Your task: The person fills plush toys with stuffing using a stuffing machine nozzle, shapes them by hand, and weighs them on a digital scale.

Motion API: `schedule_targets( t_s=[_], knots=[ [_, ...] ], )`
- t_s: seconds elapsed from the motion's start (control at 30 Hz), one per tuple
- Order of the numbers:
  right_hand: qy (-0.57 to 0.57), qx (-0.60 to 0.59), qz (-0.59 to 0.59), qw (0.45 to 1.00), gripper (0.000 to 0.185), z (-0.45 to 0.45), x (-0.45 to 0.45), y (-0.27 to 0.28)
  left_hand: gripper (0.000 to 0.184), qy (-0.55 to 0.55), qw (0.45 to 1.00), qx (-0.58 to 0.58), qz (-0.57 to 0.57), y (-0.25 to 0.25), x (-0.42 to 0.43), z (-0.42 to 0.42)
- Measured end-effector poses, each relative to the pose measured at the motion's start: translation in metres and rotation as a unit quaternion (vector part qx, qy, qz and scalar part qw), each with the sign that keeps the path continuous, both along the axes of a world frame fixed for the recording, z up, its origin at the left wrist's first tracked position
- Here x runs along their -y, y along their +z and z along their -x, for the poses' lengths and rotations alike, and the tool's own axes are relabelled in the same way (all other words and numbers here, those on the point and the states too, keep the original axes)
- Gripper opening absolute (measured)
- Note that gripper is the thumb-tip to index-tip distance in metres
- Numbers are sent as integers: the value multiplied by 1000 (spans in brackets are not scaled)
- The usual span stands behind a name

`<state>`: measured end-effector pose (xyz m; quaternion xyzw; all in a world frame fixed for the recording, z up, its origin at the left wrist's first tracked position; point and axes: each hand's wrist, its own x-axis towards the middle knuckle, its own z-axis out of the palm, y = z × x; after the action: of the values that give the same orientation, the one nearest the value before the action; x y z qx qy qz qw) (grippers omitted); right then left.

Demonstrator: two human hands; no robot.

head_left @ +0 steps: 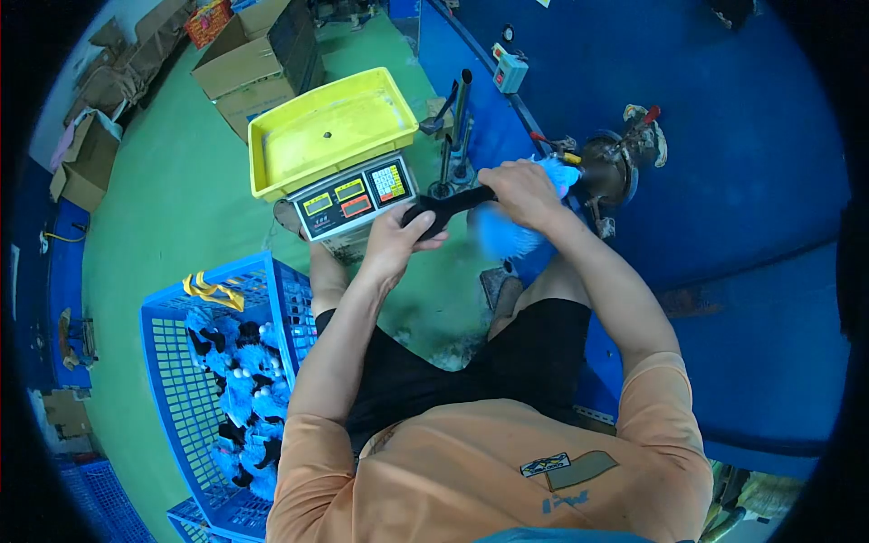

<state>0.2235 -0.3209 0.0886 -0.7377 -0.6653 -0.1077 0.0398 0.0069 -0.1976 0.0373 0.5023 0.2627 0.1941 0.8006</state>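
Directions are read on a clock face with 12 at the top of the head view.

Workpiece: a blue-and-black plush piece (462, 202), held up in front of the lap between both hands. Its long axis, along the black part, runs roughly from 8 to 2 o'clock. The left hand (396, 240) is closed round the 8 o'clock end, thumb on top. The right hand (523, 192) is closed on the piece at the 2 o'clock end; its fingertips are hidden. Blue fur shows at about 7 o'clock below the right hand and again at 2 o'clock beyond it.

Governing relation: the round metal fitting (612, 170) on the blue machine panel (724, 136) lies just beside the right hand, near 3 o'clock, roughly in line with the plush axis. The right hand is the nearer; the left is well apart from it. Whether the fur touches the fitting cannot be told; that area is blurred.

Edges: the scale (348, 199), bearing a yellow tray (398, 140), is close to the left hand at 10 to 11 o'clock. Metal tubes (462, 118) stand at 12. A blue crate (181, 407) of plush lies at 7 to 8. The widest gap is at 6 o'clock, above the green floor (421, 299).
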Motion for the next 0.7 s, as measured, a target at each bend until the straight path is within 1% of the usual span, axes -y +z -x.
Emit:
schedule_targets(
  t_s=[0.07, 0.2, 0.23, 0.37, 0.43, 0.47, 0.53, 0.6, 0.63, 0.7],
  knots=[
    [7, 3, 0, 1000, 25, 7, -6, 0, 24, 10, 1000, 7, 0, -2, 4, 10],
    [22, -15, 5, 1000, 25, 21, -17, -4, 22, 75, 996, -26, -29, -2, 13, 34],
    [24, -17, 4, 1000, 25, 26, -20, -4, 22, 77, 996, -28, -29, -3, 16, 39],
    [41, -12, -4, 999, 27, 41, -27, 1, 20, 160, 986, 11, 53, -13, 33, 55],
    [47, -11, -10, 999, 27, 44, -29, -1, 23, 165, 982, 48, 75, -24, 39, 60],
    [51, -11, -17, 999, 26, 45, -30, -3, 23, 167, 982, 49, 75, -28, 44, 63],
    [57, -8, -30, 998, 26, 47, -31, -4, 37, 161, 964, 169, 125, -37, 52, 66],
    [53, -18, -31, 998, 26, 53, -33, -4, 57, 130, 926, 244, 258, -47, 58, 70],
    [48, -29, -33, 998, 28, 58, -34, -3, 57, 131, 926, 245, 256, -53, 62, 69],
    [37, -51, -39, 997, 31, 66, -34, -2, 72, 79, 928, 184, 315, -72, 70, 63]
  ],
)
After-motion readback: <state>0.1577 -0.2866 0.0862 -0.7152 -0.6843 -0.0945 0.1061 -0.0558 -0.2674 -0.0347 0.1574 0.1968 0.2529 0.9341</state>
